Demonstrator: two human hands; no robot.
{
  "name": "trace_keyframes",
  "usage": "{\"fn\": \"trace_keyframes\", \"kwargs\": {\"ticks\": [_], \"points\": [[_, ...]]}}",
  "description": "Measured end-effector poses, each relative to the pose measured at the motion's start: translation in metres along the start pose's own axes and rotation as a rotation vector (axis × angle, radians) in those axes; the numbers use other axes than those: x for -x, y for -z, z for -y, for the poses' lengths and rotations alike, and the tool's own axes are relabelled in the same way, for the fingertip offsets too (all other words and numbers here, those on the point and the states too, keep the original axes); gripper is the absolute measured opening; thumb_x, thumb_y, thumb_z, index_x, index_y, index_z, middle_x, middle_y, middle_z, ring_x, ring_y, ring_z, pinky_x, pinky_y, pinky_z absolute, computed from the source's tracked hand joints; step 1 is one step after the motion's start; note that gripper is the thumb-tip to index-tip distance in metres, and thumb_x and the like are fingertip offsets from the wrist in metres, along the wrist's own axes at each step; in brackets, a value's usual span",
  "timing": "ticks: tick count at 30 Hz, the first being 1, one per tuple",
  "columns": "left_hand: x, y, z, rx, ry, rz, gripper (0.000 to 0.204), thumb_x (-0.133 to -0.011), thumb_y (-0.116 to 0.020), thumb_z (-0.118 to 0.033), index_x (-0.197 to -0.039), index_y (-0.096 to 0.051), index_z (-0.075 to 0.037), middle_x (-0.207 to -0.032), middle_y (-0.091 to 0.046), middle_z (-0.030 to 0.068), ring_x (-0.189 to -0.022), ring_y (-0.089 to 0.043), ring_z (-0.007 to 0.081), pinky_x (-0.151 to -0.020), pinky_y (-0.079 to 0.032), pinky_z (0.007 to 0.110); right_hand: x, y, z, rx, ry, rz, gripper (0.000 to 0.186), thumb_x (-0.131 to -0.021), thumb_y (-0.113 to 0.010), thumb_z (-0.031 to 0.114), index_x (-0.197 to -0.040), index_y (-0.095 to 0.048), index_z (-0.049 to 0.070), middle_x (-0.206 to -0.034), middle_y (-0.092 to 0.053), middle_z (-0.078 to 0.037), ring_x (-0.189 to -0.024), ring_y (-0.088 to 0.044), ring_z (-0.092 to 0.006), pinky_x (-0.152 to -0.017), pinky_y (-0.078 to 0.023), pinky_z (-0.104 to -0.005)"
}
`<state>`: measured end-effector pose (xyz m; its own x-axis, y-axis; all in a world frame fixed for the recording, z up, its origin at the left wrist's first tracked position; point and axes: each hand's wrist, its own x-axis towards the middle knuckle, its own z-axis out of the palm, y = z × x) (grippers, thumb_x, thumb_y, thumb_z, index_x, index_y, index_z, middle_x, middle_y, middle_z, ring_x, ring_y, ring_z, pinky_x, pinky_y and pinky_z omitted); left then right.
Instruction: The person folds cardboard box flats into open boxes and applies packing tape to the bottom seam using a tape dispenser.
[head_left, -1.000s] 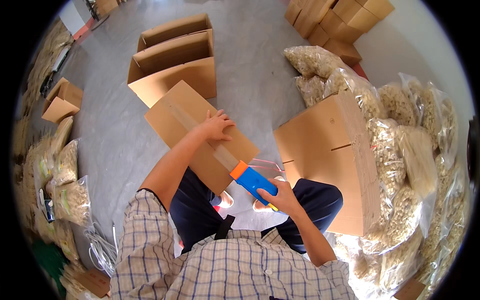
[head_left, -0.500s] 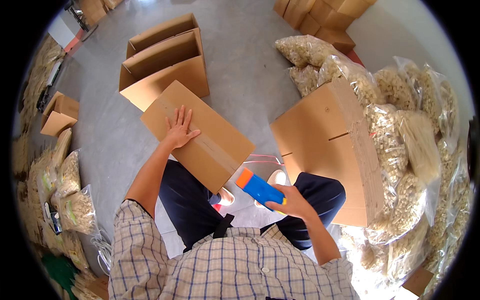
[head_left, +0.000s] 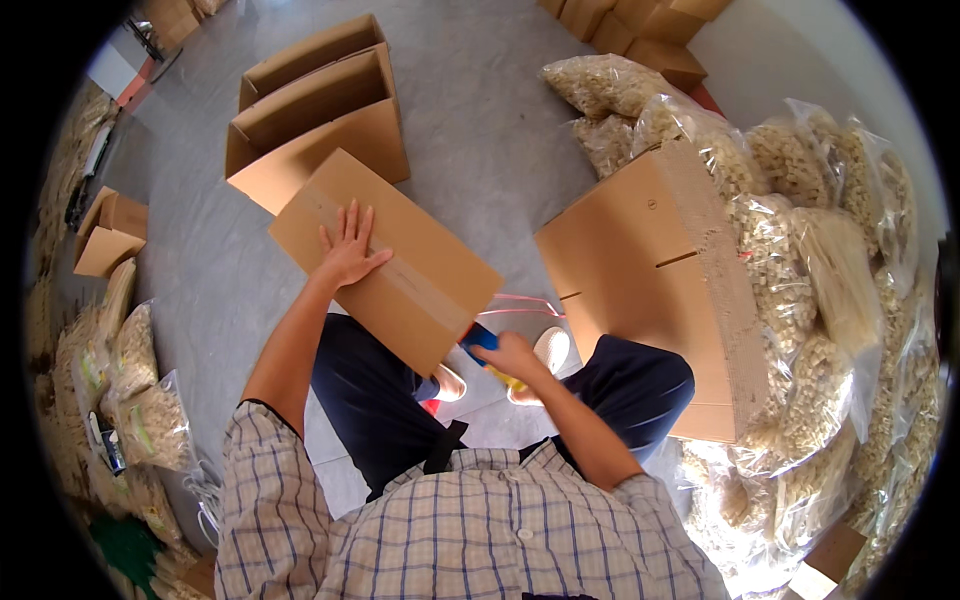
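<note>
A closed cardboard box [head_left: 437, 268] lies slantwise in front of me, with a strip of tape running along the middle of its upper face. My left hand [head_left: 350, 252] presses flat on that face, fingers spread. At the box's near right end, my right hand [head_left: 517, 360] is closed around a blue tape dispenser [head_left: 481, 340] with a yellow part below. The dispenser's front end meets the box edge and is partly hidden there. My knees are on either side of the near end of the box.
Two open cardboard boxes [head_left: 335, 135] stand beyond it at the left. On the right, a stack of flattened cartons [head_left: 640, 280] leans against clear bags [head_left: 790, 270] of pale pieces. More bags [head_left: 155, 420] and a small open box [head_left: 112, 232] line the left side.
My right hand has moved up and left, bringing the tape dispenser from beside the box to its near right end. My left hand stays flat on the box.
</note>
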<state>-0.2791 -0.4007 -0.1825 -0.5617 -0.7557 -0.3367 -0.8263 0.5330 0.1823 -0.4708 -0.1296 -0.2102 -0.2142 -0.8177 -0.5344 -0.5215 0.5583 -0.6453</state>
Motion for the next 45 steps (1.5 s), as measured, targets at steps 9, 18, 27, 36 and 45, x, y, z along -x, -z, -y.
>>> {"fn": "trace_keyframes", "kwargs": {"ticks": [9,18,27,36,45], "points": [[-0.017,0.021,0.049,0.609,-0.012,0.077,0.085,-0.077,-0.05,-0.057,-0.139,-0.01,-0.015,-0.142,-0.018,0.0117,-0.132,-0.012,0.0307,-0.1,0.001,0.058,0.022,-0.011,0.01,-0.095,-0.392,0.126,0.058,-0.069,-0.06,0.052,-0.088,-0.06,-0.003,-0.074,-0.063,-0.016,-0.072,-0.063,-0.028,-0.062,-0.05,-0.0351],[-0.027,0.037,0.074,0.342,0.377,-0.391,0.076,-0.067,-0.063,-0.056,-0.116,-0.049,0.001,-0.117,-0.049,0.0192,-0.11,-0.046,0.0285,-0.09,-0.037,0.037,-0.009,0.007,-0.04,-1.492,-0.155,-0.36,0.04,-0.081,-0.058,0.033,-0.107,-0.05,0.003,-0.097,-0.059,-0.011,-0.088,-0.06,-0.0236,-0.078,-0.049,-0.0354],[0.066,0.075,0.07,0.886,0.356,-0.776,0.04,-0.075,-0.063,-0.036,-0.081,-0.063,0.003,-0.079,-0.059,0.0088,-0.07,-0.054,0.014,-0.064,-0.043,0.028,0.022,0.072,0.031,-1.18,-0.033,-0.517,0.043,-0.078,-0.062,0.028,-0.107,-0.05,-0.002,-0.092,-0.057,-0.007,-0.081,-0.056,-0.0162,-0.074,-0.045,-0.0282],[0.184,0.113,0.106,1.303,0.007,-1.723,0.045,-0.093,-0.031,-0.032,-0.108,-0.054,0.003,-0.095,-0.058,0.0078,-0.088,-0.052,0.0142,-0.08,-0.041,0.031,0.055,0.096,0.131,-0.868,0.559,-0.658,0.046,-0.084,-0.056,0.02,-0.119,-0.036,-0.002,-0.108,-0.051,-0.012,-0.097,-0.052,-0.0202,-0.085,-0.041,-0.0319],[0.142,-0.025,0.094,2.375,0.44,-0.706,0.104,-0.077,-0.047,-0.062,-0.134,0.017,-0.003,-0.141,0.011,0.0222,-0.131,0.001,0.0402,-0.099,-0.019,0.059,0.073,0.09,0.108,-0.921,0.552,-0.536,0.043,-0.083,-0.055,0.01,-0.119,-0.034,-0.002,-0.113,-0.051,-0.017,-0.097,-0.057,-0.025,-0.084,-0.045,-0.0331]]}}
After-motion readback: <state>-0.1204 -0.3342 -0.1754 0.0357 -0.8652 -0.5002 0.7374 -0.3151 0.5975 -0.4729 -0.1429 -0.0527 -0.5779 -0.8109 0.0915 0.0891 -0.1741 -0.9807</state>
